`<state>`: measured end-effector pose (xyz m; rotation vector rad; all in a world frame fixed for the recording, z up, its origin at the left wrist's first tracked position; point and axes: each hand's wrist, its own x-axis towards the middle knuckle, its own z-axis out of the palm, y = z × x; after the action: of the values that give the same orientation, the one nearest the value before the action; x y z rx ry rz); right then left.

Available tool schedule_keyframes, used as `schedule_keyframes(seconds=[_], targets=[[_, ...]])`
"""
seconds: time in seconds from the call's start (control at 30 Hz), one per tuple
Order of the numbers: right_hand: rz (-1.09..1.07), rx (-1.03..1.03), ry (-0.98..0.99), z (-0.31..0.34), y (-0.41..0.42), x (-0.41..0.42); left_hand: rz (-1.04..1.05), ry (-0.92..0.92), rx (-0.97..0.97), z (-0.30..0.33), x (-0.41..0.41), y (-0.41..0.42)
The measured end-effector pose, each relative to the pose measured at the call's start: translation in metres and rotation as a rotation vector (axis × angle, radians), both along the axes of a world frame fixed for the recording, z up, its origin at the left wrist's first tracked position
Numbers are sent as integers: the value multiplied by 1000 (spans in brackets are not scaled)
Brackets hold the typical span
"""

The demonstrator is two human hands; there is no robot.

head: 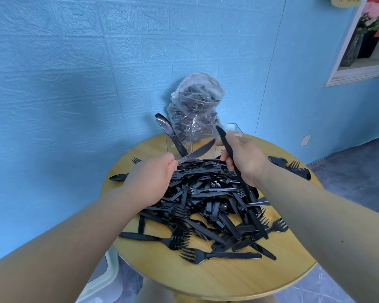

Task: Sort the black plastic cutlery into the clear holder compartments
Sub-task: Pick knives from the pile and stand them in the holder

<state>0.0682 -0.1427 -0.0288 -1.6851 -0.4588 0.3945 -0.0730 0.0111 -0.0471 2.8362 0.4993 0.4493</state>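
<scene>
Above the cutlery pile (pixel 208 204), each hand's grip holds a knife: left (pixel 150 178), right (pixel 243 158).

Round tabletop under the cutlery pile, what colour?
Light yellowish wood grain on the round wooden tabletop, clearest in the head view.

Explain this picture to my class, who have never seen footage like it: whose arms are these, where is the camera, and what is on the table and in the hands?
There is no machine here: a person wears one camera on the head, looking down at their own arms. The left hand has a grip on a black knife; the right hand holds another knife. A pile of black forks and knives covers the round wooden table. Behind stand a clear holder, knives in its left compartment, and a clear bag of cutlery.
</scene>
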Motion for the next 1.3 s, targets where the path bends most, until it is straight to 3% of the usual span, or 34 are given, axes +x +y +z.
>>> schedule_keyframes(seconds=[0.23, 0.43, 0.63, 0.8, 0.9, 1.07, 1.3], targets=[[-49, 13, -91, 3, -2, 4, 65, -86, -12, 0, 2, 4], [154, 258, 220, 7, 5, -6, 41, -58, -79, 6, 3, -3], [159, 356, 369, 4, 15, -11, -3, 10, -75, 6, 4, -7], [15, 255, 62, -2, 17, -11, -55, 38, -89, 6, 2, -6], [37, 197, -121, -3, 18, -11, -65, 60, -78, 7, 2, -6], [-8, 84, -238, -4, 19, -4, -15, 32, -31, 4, 9, 1], [54, 469, 257, 12, 46, -4, -82, -180, -57, 28, 30, 2]])
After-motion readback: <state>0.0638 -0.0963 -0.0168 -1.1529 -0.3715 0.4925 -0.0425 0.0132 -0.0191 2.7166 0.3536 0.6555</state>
